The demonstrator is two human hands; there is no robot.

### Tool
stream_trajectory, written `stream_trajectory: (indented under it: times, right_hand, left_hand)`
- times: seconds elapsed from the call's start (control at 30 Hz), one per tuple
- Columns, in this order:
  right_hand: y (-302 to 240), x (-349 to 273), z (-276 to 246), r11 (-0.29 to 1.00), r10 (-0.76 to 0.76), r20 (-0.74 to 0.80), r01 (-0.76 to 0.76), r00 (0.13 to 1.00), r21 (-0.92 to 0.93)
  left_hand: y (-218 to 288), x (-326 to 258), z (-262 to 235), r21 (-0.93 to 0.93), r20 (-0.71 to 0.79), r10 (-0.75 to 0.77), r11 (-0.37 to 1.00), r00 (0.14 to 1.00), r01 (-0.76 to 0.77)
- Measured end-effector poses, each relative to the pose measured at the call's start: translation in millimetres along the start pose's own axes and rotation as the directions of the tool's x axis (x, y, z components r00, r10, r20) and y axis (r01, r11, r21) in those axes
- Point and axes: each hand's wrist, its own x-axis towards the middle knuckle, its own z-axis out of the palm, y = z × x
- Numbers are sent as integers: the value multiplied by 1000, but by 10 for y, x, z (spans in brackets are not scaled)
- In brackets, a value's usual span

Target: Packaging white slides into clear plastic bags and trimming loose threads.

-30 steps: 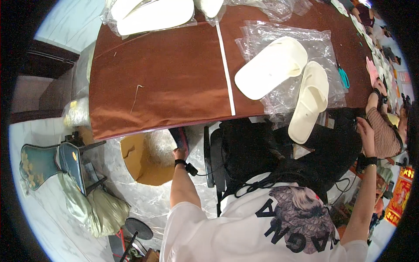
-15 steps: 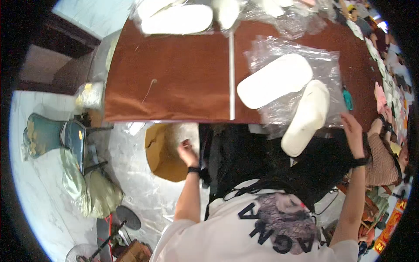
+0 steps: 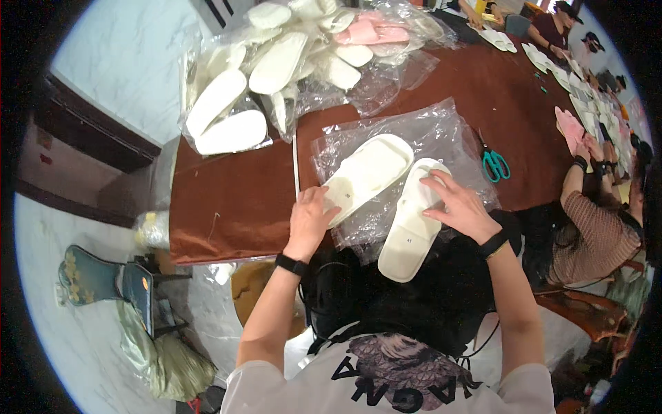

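Observation:
Two white slide slippers lie side by side on a clear plastic bag (image 3: 448, 127) near the front edge of the table. The left slipper (image 3: 376, 165) is slanted, its toe end pointing far right. At its near end my left hand (image 3: 310, 219) is closed on the edge, thumb over the top. My right hand (image 3: 460, 207) grips the right slipper (image 3: 407, 245) around its upper part, thumb and fingers bent on it. The near end of that slipper sticks out past the table edge, over my lap.
Bagged white slippers (image 3: 227, 131) and a pink pair (image 3: 372, 31) are heaped at the back left of the brown-covered table (image 3: 227, 183). Teal-handled scissors (image 3: 495, 164) lie right of the bag. Co-workers with more slippers sit along the right. A yellowish bin (image 3: 252, 293) stands below the table.
Both my hands have come onto the slippers; the left was down over the bin and the right by the table edge. My view has shifted, showing more of the table's back.

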Motion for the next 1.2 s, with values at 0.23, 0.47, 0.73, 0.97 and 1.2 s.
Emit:
stream_trajectory:
  times: [0.23, 0.47, 0.73, 0.97, 1.2]
  right_hand:
    - [194, -63, -58, 962, 151, -19, -143, 988, 231]
    - [134, -314, -325, 755, 453, -197, -256, 870, 604]
    - [-118, -661, -355, 251, 605, -19, -167, 796, 953]
    - [-621, -790, 10, -302, 592, 192, -6, 783, 953]
    - [-823, -440, 320, -680, 438, 144, 222, 887, 699]
  left_hand:
    - [79, 210, 183, 211, 97, -138, 971, 986, 115]
    - [43, 306, -17, -124, 81, -175, 975, 981, 184]
    - [358, 222, -453, -604, -145, -269, 786, 952, 130]
    - [1214, 128, -414, -814, -345, -320, 570, 882, -111]
    - [1757, -193, 197, -752, -225, -185, 657, 957, -49]
